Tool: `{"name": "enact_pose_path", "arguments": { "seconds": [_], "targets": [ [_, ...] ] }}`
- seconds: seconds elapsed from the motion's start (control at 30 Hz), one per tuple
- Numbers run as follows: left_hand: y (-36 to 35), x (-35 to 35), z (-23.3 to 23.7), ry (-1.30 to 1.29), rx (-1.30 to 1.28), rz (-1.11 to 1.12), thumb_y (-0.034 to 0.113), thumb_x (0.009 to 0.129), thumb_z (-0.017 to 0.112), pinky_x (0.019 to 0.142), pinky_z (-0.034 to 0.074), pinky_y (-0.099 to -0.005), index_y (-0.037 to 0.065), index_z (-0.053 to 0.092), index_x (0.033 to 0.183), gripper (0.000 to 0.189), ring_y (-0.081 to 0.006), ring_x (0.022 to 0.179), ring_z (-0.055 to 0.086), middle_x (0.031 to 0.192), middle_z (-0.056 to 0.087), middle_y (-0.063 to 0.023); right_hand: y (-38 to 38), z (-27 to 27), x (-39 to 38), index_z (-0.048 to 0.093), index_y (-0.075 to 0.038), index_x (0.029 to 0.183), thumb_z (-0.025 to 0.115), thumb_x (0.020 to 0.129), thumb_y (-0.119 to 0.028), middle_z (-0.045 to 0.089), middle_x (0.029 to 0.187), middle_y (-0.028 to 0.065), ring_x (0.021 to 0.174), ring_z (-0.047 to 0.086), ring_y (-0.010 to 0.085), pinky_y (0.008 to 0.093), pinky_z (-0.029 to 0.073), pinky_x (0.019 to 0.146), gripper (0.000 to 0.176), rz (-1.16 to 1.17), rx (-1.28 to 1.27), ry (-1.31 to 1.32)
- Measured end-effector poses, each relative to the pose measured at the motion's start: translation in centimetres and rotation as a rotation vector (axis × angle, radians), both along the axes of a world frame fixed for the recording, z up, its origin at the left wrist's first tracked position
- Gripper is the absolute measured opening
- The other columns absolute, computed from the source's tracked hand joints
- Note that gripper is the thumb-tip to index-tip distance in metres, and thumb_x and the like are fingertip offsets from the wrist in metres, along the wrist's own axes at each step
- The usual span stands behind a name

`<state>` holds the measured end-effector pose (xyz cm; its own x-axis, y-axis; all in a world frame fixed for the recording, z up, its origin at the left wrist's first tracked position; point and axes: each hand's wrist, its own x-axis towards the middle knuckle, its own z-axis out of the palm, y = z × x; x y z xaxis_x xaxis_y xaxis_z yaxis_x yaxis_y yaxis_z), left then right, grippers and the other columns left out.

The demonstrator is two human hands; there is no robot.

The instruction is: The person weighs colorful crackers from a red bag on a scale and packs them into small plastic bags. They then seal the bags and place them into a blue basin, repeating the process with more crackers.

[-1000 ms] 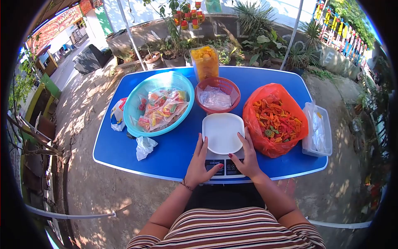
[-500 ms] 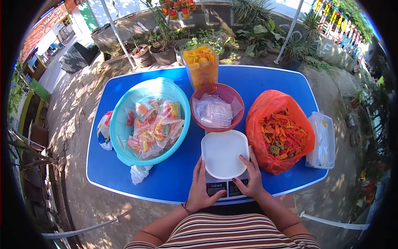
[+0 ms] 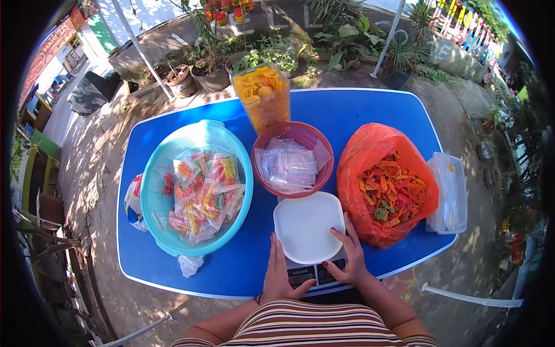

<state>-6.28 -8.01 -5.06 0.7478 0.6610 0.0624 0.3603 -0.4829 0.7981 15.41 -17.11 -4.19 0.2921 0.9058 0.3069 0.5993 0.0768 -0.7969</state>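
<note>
A square white plate [image 3: 307, 228] with rounded corners rests on a kitchen scale [image 3: 302, 272] with a dark front panel marked "coconi". Along the scale's left side lies my left hand [image 3: 281, 277], fingers stretched forward and thumb near the panel. My right hand [image 3: 351, 260] is spread at the right side, one fingertip by the plate's rim and the thumb near the panel. Just beyond the plate, a red basket [image 3: 262, 179] holds small clear plastic bags [image 3: 291, 165]. Close to my right hand, an orange-red plastic bag [image 3: 358, 159] is full of colourful dry snack pieces [image 3: 393, 191].
On the blue table [image 3: 167, 272], a turquoise basin [image 3: 151, 202] at left holds filled snack packets [image 3: 208, 196]. A clear container of yellow chips [image 3: 263, 95] stands at the back. At right is a clear plastic box [image 3: 457, 217]. Crumpled plastic [image 3: 191, 265] lies below the basin.
The camera view has shifted and tilted slightly, so the table's contents sit a little differently in the picture. Both hands stay beside the scale, with hardly any movement.
</note>
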Motion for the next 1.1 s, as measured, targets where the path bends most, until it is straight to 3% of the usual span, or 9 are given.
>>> {"name": "enact_pose_path", "arguments": {
  "seconds": [0.33, 0.63, 1.1],
  "targets": [
    [-0.25, 0.23, -0.11, -0.014, 0.081, 0.091, 0.058, 0.082, 0.077, 0.121, 0.024, -0.0511, -0.013, 0.007, 0.155, 0.123, -0.0522, 0.151, 0.016, 0.159, 0.012, -0.0404, 0.16, -0.26, 0.35, 0.045, 0.002, 0.143, 0.076, 0.081, -0.021, 0.019, 0.158, 0.0408, 0.148, 0.026, 0.0528, 0.0533, 0.029, 0.117, 0.073, 0.068, 0.010, -0.029],
    [-0.67, 0.67, 0.26, -0.060, 0.128, 0.176, 0.052, 0.081, 0.078, 0.121, 0.027, -0.0487, -0.011, 0.015, 0.156, 0.116, -0.0470, 0.150, 0.025, 0.160, 0.023, -0.0345, 0.10, -0.48, 0.52, 0.045, 0.001, 0.143, 0.074, 0.083, -0.016, 0.014, 0.159, 0.0397, 0.149, 0.020, 0.0525, 0.0536, 0.029, 0.118, 0.069, 0.121, 0.018, 0.021],
    [-0.34, 0.29, -0.12, -0.064, 0.131, 0.123, 0.053, 0.081, 0.077, 0.121, 0.025, -0.0488, -0.009, 0.010, 0.157, 0.119, -0.0472, 0.151, 0.022, 0.162, 0.018, -0.0337, 0.08, -0.25, 0.16, 0.045, 0.000, 0.143, 0.075, 0.082, -0.014, 0.020, 0.159, 0.0381, 0.148, 0.024, 0.0518, 0.0526, 0.027, 0.118, 0.069, 0.071, 0.053, -0.015]
  ]
}}
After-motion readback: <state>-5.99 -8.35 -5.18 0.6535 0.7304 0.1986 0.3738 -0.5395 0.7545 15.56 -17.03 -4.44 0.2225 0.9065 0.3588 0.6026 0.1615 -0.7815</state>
